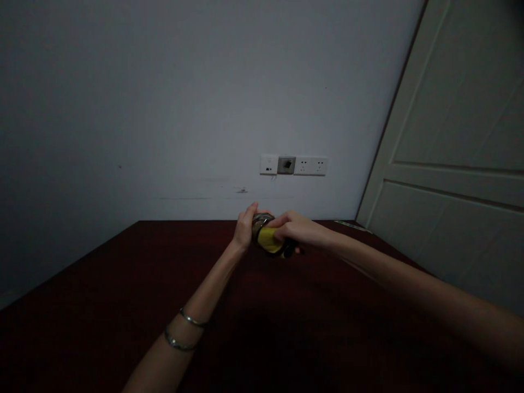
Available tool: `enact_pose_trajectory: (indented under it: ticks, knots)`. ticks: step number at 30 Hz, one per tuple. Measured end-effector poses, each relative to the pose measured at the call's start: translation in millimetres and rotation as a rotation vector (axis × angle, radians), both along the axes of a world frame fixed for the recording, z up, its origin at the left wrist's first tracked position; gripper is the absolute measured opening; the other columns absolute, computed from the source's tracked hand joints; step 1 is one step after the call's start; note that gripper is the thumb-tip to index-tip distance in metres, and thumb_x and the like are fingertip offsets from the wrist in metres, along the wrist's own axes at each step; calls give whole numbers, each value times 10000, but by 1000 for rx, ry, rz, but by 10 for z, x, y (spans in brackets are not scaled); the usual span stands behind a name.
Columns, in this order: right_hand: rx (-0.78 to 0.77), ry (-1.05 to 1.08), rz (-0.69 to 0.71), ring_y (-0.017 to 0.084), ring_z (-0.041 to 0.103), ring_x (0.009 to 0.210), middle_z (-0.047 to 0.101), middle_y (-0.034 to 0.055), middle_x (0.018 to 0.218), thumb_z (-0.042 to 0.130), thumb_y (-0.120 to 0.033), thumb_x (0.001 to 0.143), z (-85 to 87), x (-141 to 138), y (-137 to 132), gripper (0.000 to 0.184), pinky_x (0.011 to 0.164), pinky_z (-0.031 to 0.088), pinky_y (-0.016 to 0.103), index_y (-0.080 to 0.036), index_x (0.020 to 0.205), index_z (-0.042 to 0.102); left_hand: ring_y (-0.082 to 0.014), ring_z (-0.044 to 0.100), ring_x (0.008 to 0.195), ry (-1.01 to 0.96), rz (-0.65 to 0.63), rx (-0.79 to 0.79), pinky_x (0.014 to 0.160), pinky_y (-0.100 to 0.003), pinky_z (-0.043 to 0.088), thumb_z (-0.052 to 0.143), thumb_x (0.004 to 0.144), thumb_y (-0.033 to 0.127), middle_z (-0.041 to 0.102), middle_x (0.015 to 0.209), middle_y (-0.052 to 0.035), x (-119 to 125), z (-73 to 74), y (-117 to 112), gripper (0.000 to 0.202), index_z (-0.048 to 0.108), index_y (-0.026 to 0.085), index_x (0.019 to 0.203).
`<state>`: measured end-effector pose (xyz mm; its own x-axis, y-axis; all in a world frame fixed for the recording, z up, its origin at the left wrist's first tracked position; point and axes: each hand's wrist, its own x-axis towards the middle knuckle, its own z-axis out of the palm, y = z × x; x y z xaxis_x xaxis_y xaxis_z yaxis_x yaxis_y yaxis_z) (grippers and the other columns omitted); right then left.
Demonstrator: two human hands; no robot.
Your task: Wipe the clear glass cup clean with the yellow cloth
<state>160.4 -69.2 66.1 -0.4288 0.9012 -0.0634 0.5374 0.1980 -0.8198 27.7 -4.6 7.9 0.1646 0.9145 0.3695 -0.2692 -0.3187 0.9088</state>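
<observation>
Both arms reach far out over a dark red-brown table [123, 305]. My right hand [301, 229] is closed around a small yellow and dark object [269, 240], tilted on its side a little above the table's far part. My left hand [245, 226] is curled against the object's left end, where a shiny dark rim shows. What the object is I cannot make out in the dim light. Two thin metal bangles [184, 330] sit on my left forearm.
A pale wall stands right behind the table, with a strip of white sockets and a switch plate [293, 165] above its far edge. A cream panelled door [458, 164] fills the right side. A thin flat strip [352, 225] lies at the table's far right corner.
</observation>
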Motion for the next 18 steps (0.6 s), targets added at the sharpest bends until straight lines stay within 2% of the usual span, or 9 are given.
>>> enact_pose_trajectory:
  ticks: [6,9,12,14,15,18]
  knots:
    - [-241,613,0,34,359,365,560,20,588,419,-127,494,-224,61,22,449,281,224,120,-65,884,635,-159,604,567,-242,-58,-183,593,-251,466,406,800,481,672,633,-79,-1,49,-53,486,670,94,669]
    - [-230,707,73,55,429,419,617,57,700,413,-126,492,-253,134,-2,549,306,282,128,-78,999,618,-158,615,555,-305,-74,-259,570,-249,473,424,797,468,676,625,-75,-47,61,-28,451,665,97,706]
    - [-40,715,54,94,524,520,655,88,880,418,-146,517,-184,282,-54,614,338,342,152,-114,1108,579,-156,600,492,-339,-85,-353,507,-255,472,423,805,454,658,573,-63,-125,22,49,407,644,116,759]
    - [138,739,-78,99,521,509,654,96,984,408,-185,573,-124,409,-78,615,279,249,163,-147,1174,536,-195,614,491,-313,-172,-424,485,-303,486,377,815,480,661,587,-86,-177,-25,109,442,627,116,812]
    - [243,774,-134,124,558,561,647,115,1035,389,-211,607,-103,472,-80,603,281,259,174,-146,1193,516,-225,632,517,-299,-222,-446,480,-332,494,356,816,494,669,617,-105,-199,-51,138,464,619,113,840]
    - [486,773,-161,219,629,905,572,152,1231,283,-250,721,-105,622,-36,581,394,414,217,-143,1276,414,-291,667,604,-291,-308,-465,474,-380,504,340,805,519,691,729,-149,-233,-121,201,493,598,110,901]
